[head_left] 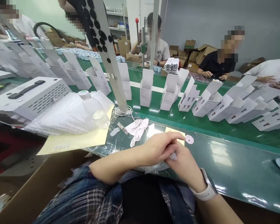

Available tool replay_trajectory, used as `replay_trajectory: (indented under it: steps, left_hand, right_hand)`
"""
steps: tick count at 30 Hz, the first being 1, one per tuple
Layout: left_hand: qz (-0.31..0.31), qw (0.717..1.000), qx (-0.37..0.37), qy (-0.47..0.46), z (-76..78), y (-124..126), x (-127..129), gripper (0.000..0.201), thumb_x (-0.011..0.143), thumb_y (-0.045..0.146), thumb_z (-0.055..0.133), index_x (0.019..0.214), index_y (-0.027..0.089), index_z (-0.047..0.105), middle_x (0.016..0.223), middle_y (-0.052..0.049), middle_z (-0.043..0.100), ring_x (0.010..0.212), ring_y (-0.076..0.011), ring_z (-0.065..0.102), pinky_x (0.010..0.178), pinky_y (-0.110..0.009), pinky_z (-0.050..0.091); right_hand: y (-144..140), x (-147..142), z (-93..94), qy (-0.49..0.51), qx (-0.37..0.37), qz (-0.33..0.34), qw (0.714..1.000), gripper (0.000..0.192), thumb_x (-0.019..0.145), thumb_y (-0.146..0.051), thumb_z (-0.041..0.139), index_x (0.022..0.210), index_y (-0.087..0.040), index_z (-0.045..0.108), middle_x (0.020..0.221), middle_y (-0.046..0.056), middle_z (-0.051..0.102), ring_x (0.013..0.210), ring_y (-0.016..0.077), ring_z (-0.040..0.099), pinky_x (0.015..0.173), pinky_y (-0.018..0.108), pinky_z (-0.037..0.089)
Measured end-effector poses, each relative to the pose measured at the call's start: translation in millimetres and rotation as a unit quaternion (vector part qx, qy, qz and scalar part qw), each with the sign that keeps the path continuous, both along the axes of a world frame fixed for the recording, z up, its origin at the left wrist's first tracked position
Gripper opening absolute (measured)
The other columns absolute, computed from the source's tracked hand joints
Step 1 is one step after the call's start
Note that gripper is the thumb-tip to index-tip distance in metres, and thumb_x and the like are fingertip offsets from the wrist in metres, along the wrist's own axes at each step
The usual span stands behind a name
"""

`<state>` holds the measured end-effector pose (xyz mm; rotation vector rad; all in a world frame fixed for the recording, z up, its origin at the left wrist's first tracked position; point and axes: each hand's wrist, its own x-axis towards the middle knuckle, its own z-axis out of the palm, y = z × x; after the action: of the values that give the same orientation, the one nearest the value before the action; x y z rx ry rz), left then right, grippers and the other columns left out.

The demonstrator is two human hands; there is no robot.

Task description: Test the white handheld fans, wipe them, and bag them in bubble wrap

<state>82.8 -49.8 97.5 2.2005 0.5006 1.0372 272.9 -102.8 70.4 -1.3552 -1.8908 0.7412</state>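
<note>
Where they meet, left hand [157, 146] (over right hand [183, 163]).

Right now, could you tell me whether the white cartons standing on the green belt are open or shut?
Open: the upright white cartons have their top flaps raised. Those further right lean over, flaps also up.
</note>
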Motion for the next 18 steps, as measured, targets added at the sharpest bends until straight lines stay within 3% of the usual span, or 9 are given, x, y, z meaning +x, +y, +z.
replay_trajectory:
  steps: [2, 5, 7, 9, 11, 13, 15, 18]
  left_hand:
    - [0.048, 0.998, 0.027, 0.02, -21.2, 11.5, -4.0, 0.027, 0.108, 0.029, 0.053, 0.131, 0.024, 0.067, 0.108, -0.008, 0.078, 0.099, -0.0202, 0.074, 0.09, -0.034, 0.061]
    - [0.2, 0.978, -0.06, 0.008, -60.4, 37.8, -11.7, 0.027, 0.105, 0.03, 0.05, 0.123, 0.021, 0.067, 0.106, -0.009, 0.076, 0.096, -0.0214, 0.072, 0.089, -0.036, 0.06]
    - [0.253, 0.961, -0.114, 0.021, -83.3, 52.9, -11.9, 0.025, 0.103, 0.025, 0.047, 0.118, 0.02, 0.067, 0.096, -0.006, 0.074, 0.086, -0.0202, 0.069, 0.082, -0.035, 0.058]
    - [0.233, 0.962, -0.135, 0.05, -97.6, 60.8, -7.4, 0.021, 0.1, 0.022, 0.053, 0.113, 0.02, 0.069, 0.087, -0.002, 0.071, 0.081, -0.019, 0.067, 0.08, -0.033, 0.056]
    - [0.197, 0.966, -0.147, 0.075, -102.6, 61.7, -1.1, 0.019, 0.096, 0.021, 0.061, 0.112, 0.021, 0.071, 0.084, 0.0, 0.071, 0.084, -0.0188, 0.067, 0.083, -0.032, 0.055]
    - [0.173, 0.968, -0.156, 0.092, -101.3, 58.8, 3.6, 0.021, 0.094, 0.019, 0.064, 0.115, 0.021, 0.071, 0.087, -0.001, 0.073, 0.089, -0.0197, 0.067, 0.087, -0.033, 0.055]
    - [0.163, 0.967, -0.165, 0.103, -98.1, 55.6, 5.6, 0.025, 0.096, 0.019, 0.063, 0.12, 0.021, 0.07, 0.092, -0.002, 0.075, 0.093, -0.0204, 0.068, 0.09, -0.034, 0.055]
    - [0.156, 0.965, -0.177, 0.111, -93.9, 53.2, 5.4, 0.028, 0.098, 0.019, 0.061, 0.126, 0.021, 0.068, 0.096, -0.003, 0.075, 0.102, -0.0223, 0.068, 0.097, -0.036, 0.054]
  right_hand:
    - [13.9, 8.6, 13.0, -0.022, 0.003, 0.009, 1.0, 0.025, 0.094, -0.031, 0.066, 0.116, -0.026, 0.075, 0.116, 0.008, 0.081, 0.11, 0.0314, 0.078, 0.099, 0.049, 0.063]
    - [49.1, 38.5, 53.4, -0.024, 0.116, -0.101, 0.988, 0.031, 0.097, -0.051, 0.072, 0.117, -0.028, 0.075, 0.11, 0.008, 0.08, 0.095, 0.0297, 0.076, 0.087, 0.046, 0.062]
    - [88.6, 59.9, 82.8, -0.044, 0.238, -0.205, 0.948, 0.041, 0.096, -0.057, 0.073, 0.122, -0.026, 0.071, 0.115, 0.011, 0.076, 0.099, 0.0309, 0.073, 0.091, 0.048, 0.06]
    - [138.6, 74.6, 101.4, -0.085, 0.354, -0.258, 0.895, 0.047, 0.088, -0.053, 0.073, 0.122, -0.024, 0.063, 0.121, 0.014, 0.072, 0.115, 0.0371, 0.07, 0.107, 0.058, 0.053]
    - [188.2, 80.8, 103.9, -0.124, 0.387, -0.297, 0.864, 0.043, 0.082, -0.045, 0.069, 0.118, -0.024, 0.056, 0.12, 0.015, 0.068, 0.119, 0.0387, 0.067, 0.109, 0.061, 0.051]
    - [225.6, 81.2, 93.8, -0.128, 0.394, -0.315, 0.854, 0.043, 0.079, -0.038, 0.066, 0.116, -0.023, 0.052, 0.118, 0.017, 0.065, 0.12, 0.0412, 0.064, 0.109, 0.065, 0.05]
    - [245.3, 80.2, 78.6, -0.128, 0.4, -0.317, 0.85, 0.042, 0.078, -0.035, 0.064, 0.116, -0.023, 0.05, 0.117, 0.02, 0.062, 0.122, 0.0438, 0.062, 0.107, 0.068, 0.049]
    - [248.4, 81.9, 61.9, -0.146, 0.415, -0.297, 0.848, 0.04, 0.08, -0.035, 0.062, 0.116, -0.023, 0.05, 0.117, 0.021, 0.059, 0.123, 0.0458, 0.06, 0.104, 0.069, 0.051]
